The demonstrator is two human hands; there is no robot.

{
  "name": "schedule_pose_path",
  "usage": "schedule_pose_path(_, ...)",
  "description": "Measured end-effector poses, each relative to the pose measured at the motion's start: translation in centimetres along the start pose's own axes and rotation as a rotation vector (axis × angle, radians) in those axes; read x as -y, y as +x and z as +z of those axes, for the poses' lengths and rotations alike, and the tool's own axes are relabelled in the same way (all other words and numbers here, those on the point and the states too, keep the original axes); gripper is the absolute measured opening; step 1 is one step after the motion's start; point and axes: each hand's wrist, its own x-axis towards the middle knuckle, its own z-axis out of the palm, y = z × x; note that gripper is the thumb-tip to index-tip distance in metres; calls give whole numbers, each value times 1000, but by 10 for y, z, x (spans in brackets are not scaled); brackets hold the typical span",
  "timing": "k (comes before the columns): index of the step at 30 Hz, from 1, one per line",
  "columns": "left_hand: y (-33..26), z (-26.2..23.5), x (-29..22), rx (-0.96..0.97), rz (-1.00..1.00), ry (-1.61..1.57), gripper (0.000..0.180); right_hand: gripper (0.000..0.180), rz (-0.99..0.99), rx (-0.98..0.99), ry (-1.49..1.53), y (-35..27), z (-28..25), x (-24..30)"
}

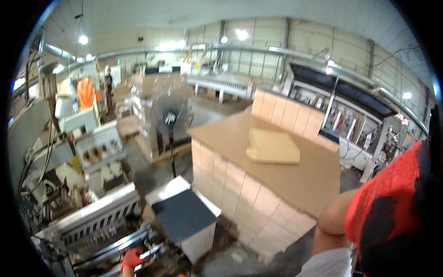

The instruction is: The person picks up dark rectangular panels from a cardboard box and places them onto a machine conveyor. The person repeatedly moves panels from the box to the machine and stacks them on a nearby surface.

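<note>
Nearest, at the right edge, the right grip (387,203) rises close to the camera in a red-and-black glove, its elbow bent above a white sleeve (326,265); the fingers cannot be made out, so I cannot tell whether it is clenched or released. Low on the left, the left grip (132,259), gloved in red, is at a bright metal bar (152,252) on a machine. Its fingers look curled, but blur hides how far open they are and whether they grasp the bar or only touch it. The bar's long axis slants from lower left to upper right, its far end pointing toward a white block with a dark top (184,216). A second metal rail (121,243) runs roughly parallel, just beyond the left grip, and a slotted pale beam (94,214) lies past it.

Farther out to the right, a large stack of pale boards (230,184) carries a brown sheet (314,171), with a tan panel (273,147) lying flat on it. Beyond the white block stands a black fan (170,117), before a plastic-wrapped load (146,111) on a pallet (171,154). Deeper still are a roller conveyor (226,84) and, at left, another person (109,85).
</note>
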Motion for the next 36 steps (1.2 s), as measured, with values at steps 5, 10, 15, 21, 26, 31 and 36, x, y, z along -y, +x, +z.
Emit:
schedule_pose_path(5,-6,-35,9,97,-104,-19,62,40,41,200,-172,-21,46,-26)
schedule_pose_path(10,32,-42,-1,133,-230,-127,62,38,49,314,-190,-30,69,-34)
schedule_pose_path(15,-10,-31,-79,231,111,75,60,37,-102,203,-143,-9,65,46)
schedule_pose_path(21,3,-12,-14,63,-185,-328,49,36,-181,353,42,-136,174,105)
schedule_pose_path(26,19,-19,-27,159,-265,-406,49,34,-305,376,324,-204,161,158)
schedule_pose_path(31,-15,-23,-14,147,-274,-277,47,33,-426,363,985,-289,71,287)
schedule_pose_path(36,-3,-29,-33,118,-248,-385,49,32,-356,469,1698,-426,-62,350)
